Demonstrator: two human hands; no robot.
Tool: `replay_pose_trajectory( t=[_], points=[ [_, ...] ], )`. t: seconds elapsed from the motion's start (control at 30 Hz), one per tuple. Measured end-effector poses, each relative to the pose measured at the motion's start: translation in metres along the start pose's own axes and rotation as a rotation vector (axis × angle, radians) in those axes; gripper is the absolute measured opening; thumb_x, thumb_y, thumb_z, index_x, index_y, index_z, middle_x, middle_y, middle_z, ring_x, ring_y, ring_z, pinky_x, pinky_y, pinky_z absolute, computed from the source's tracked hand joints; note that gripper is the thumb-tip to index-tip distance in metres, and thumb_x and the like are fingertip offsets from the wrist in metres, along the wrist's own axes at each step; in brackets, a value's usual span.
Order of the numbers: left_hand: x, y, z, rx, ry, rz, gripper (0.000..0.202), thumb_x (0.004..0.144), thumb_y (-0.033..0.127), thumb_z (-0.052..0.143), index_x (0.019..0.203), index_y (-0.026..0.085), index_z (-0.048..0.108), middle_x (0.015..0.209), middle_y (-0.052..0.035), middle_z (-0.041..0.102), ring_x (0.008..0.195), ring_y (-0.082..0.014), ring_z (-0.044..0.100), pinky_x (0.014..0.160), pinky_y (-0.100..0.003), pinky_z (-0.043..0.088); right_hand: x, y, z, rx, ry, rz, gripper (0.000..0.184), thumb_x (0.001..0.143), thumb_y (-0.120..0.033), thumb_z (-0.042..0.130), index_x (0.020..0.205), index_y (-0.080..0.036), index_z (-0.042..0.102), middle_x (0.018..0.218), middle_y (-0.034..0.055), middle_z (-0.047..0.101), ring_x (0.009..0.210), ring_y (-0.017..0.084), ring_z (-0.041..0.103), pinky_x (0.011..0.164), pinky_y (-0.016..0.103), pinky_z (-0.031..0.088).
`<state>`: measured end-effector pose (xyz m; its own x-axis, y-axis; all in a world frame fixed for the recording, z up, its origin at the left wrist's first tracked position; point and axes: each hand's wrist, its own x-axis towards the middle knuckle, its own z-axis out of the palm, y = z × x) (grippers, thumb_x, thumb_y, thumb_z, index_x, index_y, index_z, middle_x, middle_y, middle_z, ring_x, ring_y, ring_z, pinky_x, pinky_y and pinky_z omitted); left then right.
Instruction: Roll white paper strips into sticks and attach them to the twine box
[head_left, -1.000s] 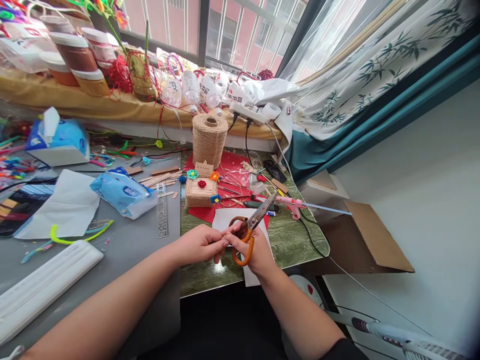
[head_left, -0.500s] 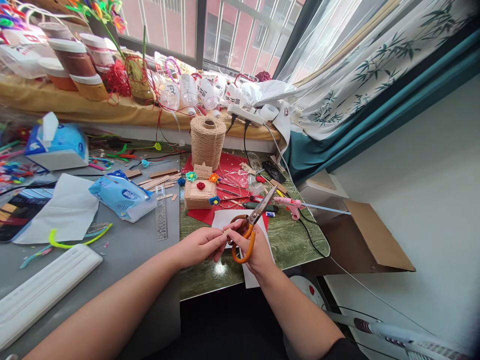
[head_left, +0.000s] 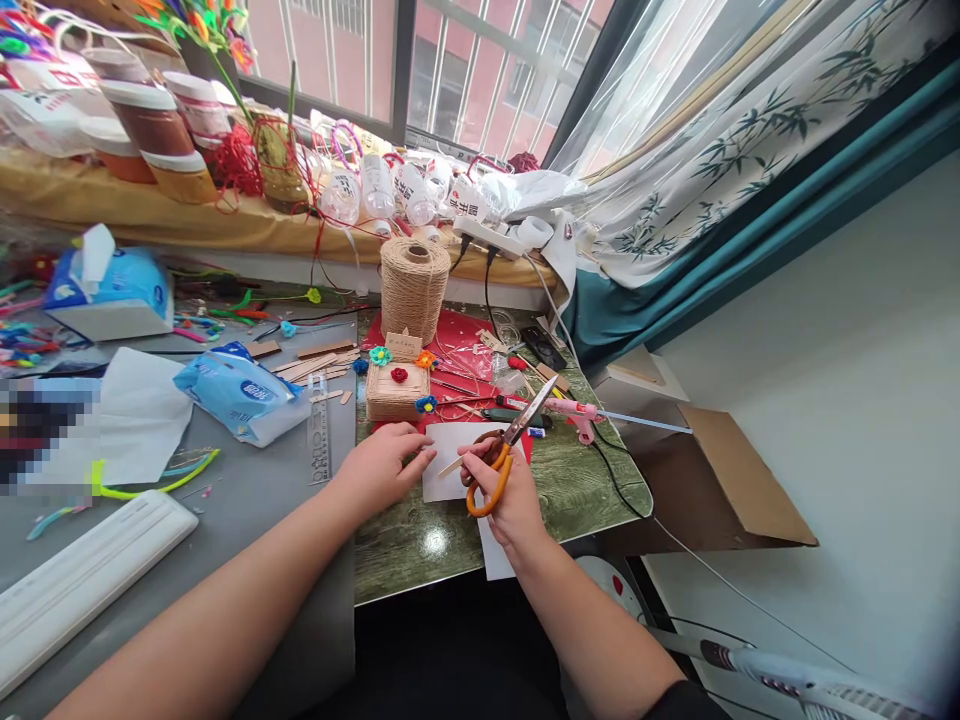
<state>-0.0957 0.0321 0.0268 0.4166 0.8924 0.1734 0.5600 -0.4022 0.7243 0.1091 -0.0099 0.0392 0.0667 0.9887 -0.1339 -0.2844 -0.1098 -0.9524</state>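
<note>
My right hand (head_left: 516, 505) holds a pair of scissors (head_left: 531, 412) with orange handles, blades pointing up and away. Between its thumb and finger it also pinches a small thin wooden stick (head_left: 451, 467). My left hand (head_left: 384, 466) is empty, its fingers apart, a short way left of the stick. Just beyond it sits a twine-covered box (head_left: 397, 401) decorated with small coloured flowers and a little tag. White paper (head_left: 442, 437) lies beneath my right hand.
A large twine spool (head_left: 415, 292) stands behind the box. A pink glue gun (head_left: 581, 413) lies to the right, its cord trailing off the table. Wooden strips (head_left: 319, 363), a clear ruler (head_left: 319, 440) and a blue tissue pack (head_left: 240, 392) lie to the left.
My left hand has let go of the wooden stick and moved left, its fingers now apart. The stick stays in my right hand with the scissors.
</note>
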Motion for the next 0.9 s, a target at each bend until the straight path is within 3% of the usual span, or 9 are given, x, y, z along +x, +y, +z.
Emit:
replay_pose_trajectory(
  t=[0.07, 0.13, 0.27, 0.33, 0.47, 0.6, 0.73, 0.9],
  points=[
    [0.001, 0.000, -0.004, 0.084, 0.068, 0.070, 0.037, 0.100, 0.045, 0.049, 0.115, 0.022, 0.073, 0.115, -0.0107, 0.069, 0.108, -0.0267, 0.058, 0.097, -0.039, 0.044, -0.001, 0.000, 0.000, -0.009, -0.002, 0.016, 0.032, 0.076, -0.028, 0.085, 0.092, -0.020, 0.059, 0.098, 0.0053, 0.076, 0.070, 0.014, 0.067, 0.067, 0.029, 0.055],
    [0.000, 0.005, -0.005, 0.081, 0.061, 0.103, 0.035, 0.101, 0.045, 0.047, 0.110, 0.022, 0.072, 0.111, -0.0094, 0.070, 0.105, -0.0258, 0.057, 0.096, -0.039, 0.043, -0.002, 0.001, 0.003, -0.013, -0.011, 0.027, 0.033, 0.075, -0.030, 0.085, 0.092, -0.020, 0.059, 0.097, 0.0049, 0.076, 0.069, 0.014, 0.067, 0.066, 0.029, 0.055],
    [-0.005, 0.019, -0.002, -0.126, -0.207, 0.035, 0.041, 0.103, 0.048, 0.040, 0.085, 0.019, 0.062, 0.078, -0.0019, 0.063, 0.074, -0.0176, 0.055, 0.069, -0.029, 0.041, -0.005, 0.001, 0.011, -0.015, -0.050, 0.031, 0.035, 0.076, -0.034, 0.085, 0.092, -0.021, 0.058, 0.094, 0.0036, 0.074, 0.069, 0.014, 0.066, 0.063, 0.028, 0.053],
    [-0.007, 0.021, 0.001, -0.213, -0.280, 0.014, 0.041, 0.104, 0.047, 0.039, 0.079, 0.019, 0.056, 0.072, 0.0008, 0.058, 0.066, -0.0147, 0.050, 0.062, -0.027, 0.036, -0.005, 0.000, 0.015, -0.015, -0.065, 0.024, 0.035, 0.076, -0.036, 0.085, 0.093, -0.021, 0.057, 0.093, 0.0028, 0.073, 0.071, 0.015, 0.065, 0.063, 0.027, 0.052],
    [-0.009, 0.018, 0.002, -0.246, -0.125, 0.018, 0.038, 0.103, 0.043, 0.040, 0.075, 0.019, 0.050, 0.069, 0.0019, 0.050, 0.065, -0.0135, 0.045, 0.061, -0.026, 0.033, -0.009, 0.001, 0.017, -0.005, -0.110, 0.058, 0.036, 0.078, -0.039, 0.084, 0.093, -0.021, 0.056, 0.090, 0.0008, 0.069, 0.068, 0.013, 0.061, 0.062, 0.025, 0.049],
    [-0.014, 0.015, -0.005, -0.277, 0.058, -0.013, 0.032, 0.102, 0.038, 0.041, 0.079, 0.019, 0.052, 0.070, 0.0017, 0.051, 0.066, -0.0138, 0.047, 0.063, -0.026, 0.036, -0.023, 0.009, 0.014, -0.045, -0.295, 0.205, 0.038, 0.086, -0.053, 0.075, 0.089, -0.021, 0.055, 0.080, 0.0004, 0.066, 0.058, 0.010, 0.053, 0.054, 0.023, 0.042],
    [-0.018, 0.018, -0.009, -0.299, 0.111, -0.015, 0.029, 0.101, 0.035, 0.043, 0.079, 0.019, 0.054, 0.069, 0.0014, 0.053, 0.065, -0.0138, 0.048, 0.063, -0.026, 0.038, -0.040, 0.019, 0.012, -0.126, -0.454, 0.246, 0.043, 0.087, -0.060, 0.071, 0.093, -0.022, 0.052, 0.083, 0.0015, 0.067, 0.060, 0.011, 0.053, 0.056, 0.024, 0.042],
    [-0.021, 0.022, -0.008, -0.332, 0.132, 0.053, 0.029, 0.102, 0.030, 0.040, 0.090, 0.019, 0.064, 0.080, -0.0024, 0.063, 0.073, -0.0152, 0.056, 0.072, -0.027, 0.044, -0.046, 0.020, 0.011, -0.200, -0.546, 0.211, 0.041, 0.092, -0.062, 0.063, 0.101, -0.023, 0.052, 0.089, 0.0023, 0.066, 0.068, 0.013, 0.056, 0.061, 0.026, 0.045]
  ],
)
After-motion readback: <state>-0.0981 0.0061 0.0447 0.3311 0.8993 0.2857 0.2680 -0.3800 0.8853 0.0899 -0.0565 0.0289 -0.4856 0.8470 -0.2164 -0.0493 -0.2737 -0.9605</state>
